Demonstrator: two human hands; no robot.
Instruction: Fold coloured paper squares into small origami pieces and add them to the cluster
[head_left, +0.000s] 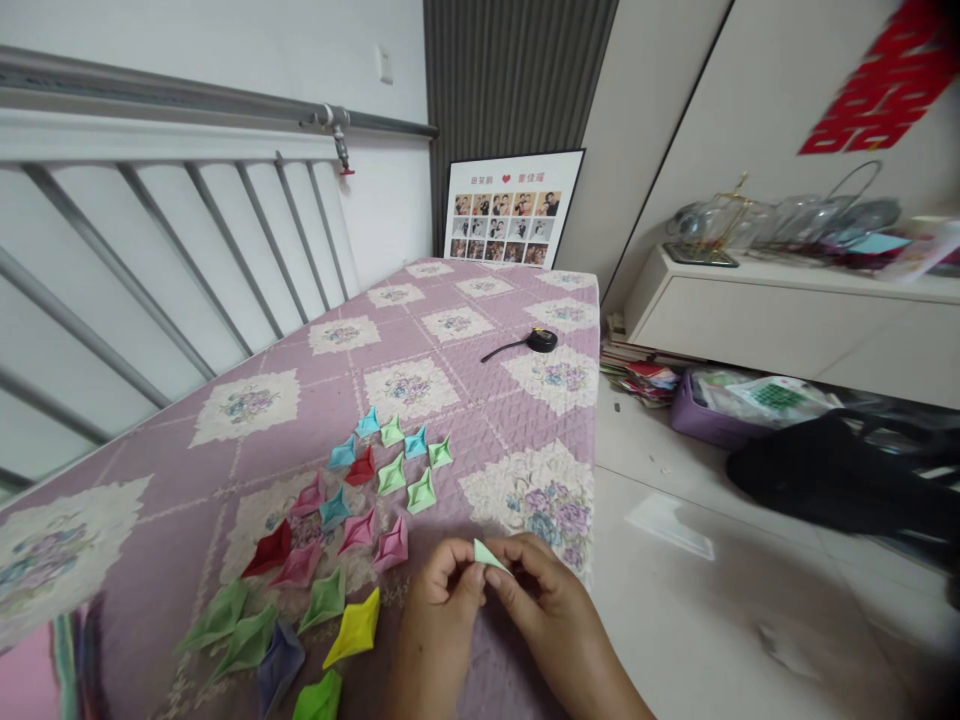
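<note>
A small piece of folded pale green paper (489, 557) is pinched between both of my hands near the front of the bed-like surface. My left hand (444, 605) grips its left side with thumb and bent fingers. On the other side, my right hand (546, 600) has thumb and fingers closed on the paper's right end. To the left lie several folded paper boats in rows, among them a yellow one (355, 628), a dark red one (268, 549), a pink one (391, 545) and a blue one (335, 508). My fingers hide part of the held paper.
A purple floral cover (442, 375) lies under everything. Farther off sits a black tape measure (541, 341) with a strap. Coloured paper sheets (34, 670) lie at the lower left. A photo board (501, 210) leans at the back, and a white cabinet (795, 320) stands right.
</note>
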